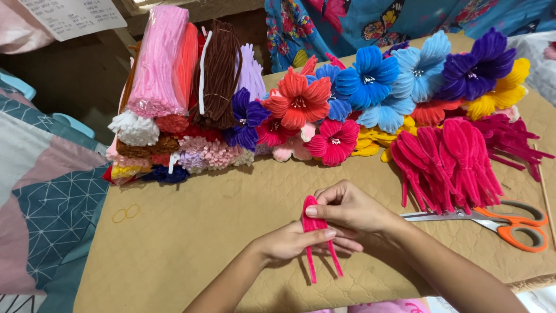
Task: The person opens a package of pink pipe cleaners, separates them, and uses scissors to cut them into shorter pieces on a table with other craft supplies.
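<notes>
Both hands meet low at centre over the tan quilted worktop (pixel 191 243). Left hand (pixel 289 242) closed, thumb and fingers pinching the lower part of a folded pink pipe-cleaner petal (pixel 313 223); right hand (pixel 347 210) closed over its upper part from the right, thumbnail pressed on the loop's top. Petal upright between the two hands, its two loose stems trailing down past the left fingers onto the worktop. Right of the hands: orange-handled scissors (pixel 509 223) lying flat, blades pointing at the right wrist, near but apart. Just behind the scissors, a heap of finished pink petals (pixel 449 159) of the same shape. Along the far edge, a row of pipe-cleaner flowers: red (pixel 298 99), blue (pixel 368 72), purple (pixel 478 66), yellow (pixel 509 87) (others partly hidden beneath). Far left, bundles of straight pipe cleaners (pixel 174 87) stacked in pink, brown, white, lilac. Two yellow rubber bands (pixel 126 213) lie alone at left, well apart from the hands.
</notes>
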